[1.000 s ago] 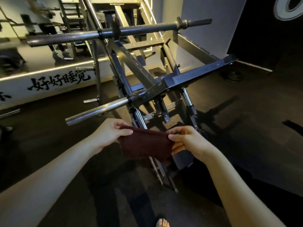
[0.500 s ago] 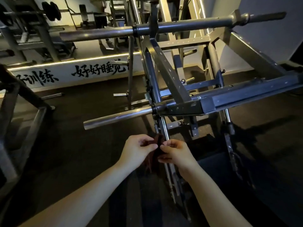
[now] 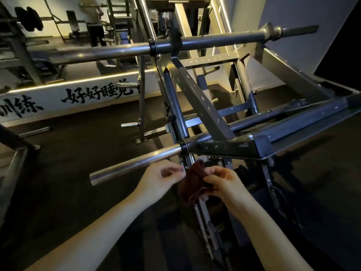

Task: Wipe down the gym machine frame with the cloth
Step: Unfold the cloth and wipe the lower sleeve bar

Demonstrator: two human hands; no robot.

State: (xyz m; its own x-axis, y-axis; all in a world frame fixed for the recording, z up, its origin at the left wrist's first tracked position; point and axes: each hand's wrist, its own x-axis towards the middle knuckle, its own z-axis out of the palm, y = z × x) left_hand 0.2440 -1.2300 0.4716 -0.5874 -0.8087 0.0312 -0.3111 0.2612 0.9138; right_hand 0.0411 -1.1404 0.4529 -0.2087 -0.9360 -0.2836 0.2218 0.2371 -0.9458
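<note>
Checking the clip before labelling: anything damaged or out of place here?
Only the machine frame: pale specks dot its diagonal beam and front rail, possibly chipped paint or grime. Nothing spilled or askew.

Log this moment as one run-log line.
phase=bunching cloth | left hand=pinches cloth | right hand=grips cloth | machine frame=cloth contact unclear

Dk red cloth bunched, just below grey steel frame

Dark maroon cloth, grey-blue steel frame speckled with pale chips, white banner with black brush lettering.
</note>
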